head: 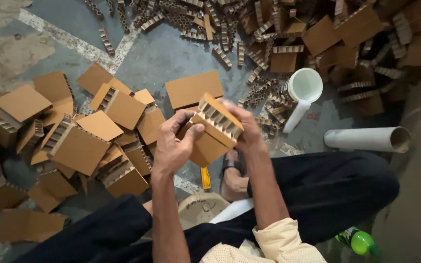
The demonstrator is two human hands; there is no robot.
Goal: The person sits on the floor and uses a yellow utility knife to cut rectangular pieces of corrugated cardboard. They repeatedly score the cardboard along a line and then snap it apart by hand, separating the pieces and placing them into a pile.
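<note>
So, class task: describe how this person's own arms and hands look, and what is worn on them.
Both forearms are bare from elbow to wrist. The left hand and right hand wear no gloves, and no rings, watch or bracelets show. A cream, finely textured sleeve, short or pushed up, ends near the right elbow. No sleeve shows on the left arm.

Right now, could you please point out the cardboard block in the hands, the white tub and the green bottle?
cardboard block [209, 141]: head view, flat brown face.
white tub [304, 84]: head view, inside bottom.
green bottle [361, 241]: head view, green body.
</note>
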